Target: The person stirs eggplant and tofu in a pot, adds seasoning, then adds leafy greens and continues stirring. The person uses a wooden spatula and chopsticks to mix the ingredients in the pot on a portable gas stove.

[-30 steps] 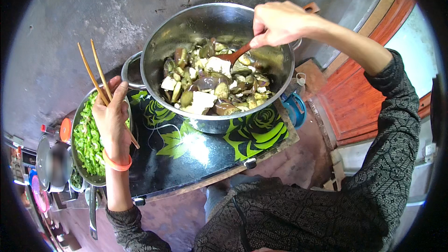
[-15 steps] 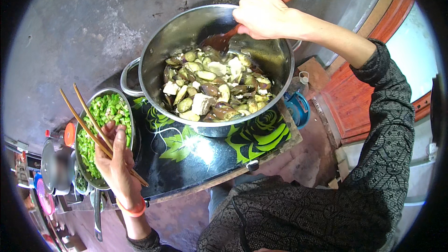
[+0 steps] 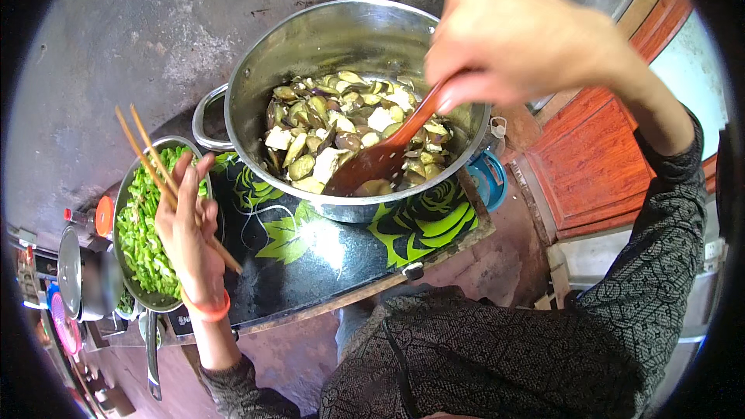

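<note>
My right hand (image 3: 516,39), slightly smeared by motion, is wrapped round the handle of a reddish-brown wooden spatula (image 3: 376,168). The spatula slants down into a large steel pot (image 3: 260,62), its broad blade among the food near the pot's near wall. Inside are cut eggplant pieces (image 3: 310,116) and white chunks (image 3: 330,163) that look like tofu. My left hand (image 3: 190,225) holds a pair of wooden chopsticks (image 3: 147,155), fingers raised and partly spread around them. Behind that hand sits a frying pan (image 3: 122,260) of chopped green vegetables (image 3: 147,225); the chopstick tips point away from the food.
The pot stands on a black glass stovetop (image 3: 310,287) with green leaf patterns, a knob (image 3: 413,271) at its front edge. The pan's handle (image 3: 153,357) juts toward me. A lidded pot (image 3: 71,271) is farther left. A blue object (image 3: 487,178) lies right of the pot.
My right hand has lifted to the right, and the spatula blade has swung from the pot's far side to its near side. My left hand still holds the chopsticks, its fingers straighter.
</note>
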Tool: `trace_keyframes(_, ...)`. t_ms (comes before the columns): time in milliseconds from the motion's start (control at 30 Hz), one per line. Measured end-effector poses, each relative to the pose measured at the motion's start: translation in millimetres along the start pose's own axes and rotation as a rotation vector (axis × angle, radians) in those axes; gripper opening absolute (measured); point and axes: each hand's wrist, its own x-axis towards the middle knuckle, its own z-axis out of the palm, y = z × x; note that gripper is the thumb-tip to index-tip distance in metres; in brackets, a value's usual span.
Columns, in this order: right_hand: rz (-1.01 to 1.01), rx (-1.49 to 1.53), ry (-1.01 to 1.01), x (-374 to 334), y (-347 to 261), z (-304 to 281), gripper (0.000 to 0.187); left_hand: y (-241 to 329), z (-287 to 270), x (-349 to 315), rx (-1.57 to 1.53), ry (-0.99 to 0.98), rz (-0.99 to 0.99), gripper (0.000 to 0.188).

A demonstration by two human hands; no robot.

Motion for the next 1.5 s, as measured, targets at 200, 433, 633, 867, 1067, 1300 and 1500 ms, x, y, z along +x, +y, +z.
trace_keyframes(200, 0.131, -0.03, -0.028, 33.1, -10.6, 69.4, 0.022, 3.8, 19.7, 39.6, -0.25, -0.064, -0.199, 0.037)
trace_keyframes(433, 0.315, -0.161, 0.039, 21.5, 26.8, 53.1, 0.02, 0.0, 22.4, 41.2, -0.217, -0.177, -0.159, 0.04)
trace_keyframes(633, 0.491, -0.462, -0.097, 7.6, 27.2, -20.4, 0.027, -1.8, 18.7, 39.9, -0.174, -0.163, -0.142, 0.04)
trace_keyframes(867, 0.25, -0.55, -0.154, 31.9, 32.0, 34.2, 0.02, -6.1, 15.7, 38.4, -0.122, -0.076, -0.097, 0.037)
trace_keyframes(1067, 0.254, -0.337, -0.345, 12.3, 27.7, 27.6, 0.023, -3.1, 18.4, 35.2, -0.073, -0.084, -0.07, 0.029)
trace_keyframes(1300, 0.337, 0.114, -0.435, 22.5, 13.6, 27.8, 0.028, 5.5, 24.1, 28.4, -0.065, -0.053, -0.087, 0.015)
trace_keyframes(1500, 0.496, 0.471, -0.464, 27.8, 14.6, 64.7, 0.03, 3.1, 22.3, 28.1, -0.084, -0.073, -0.072, 0.014)
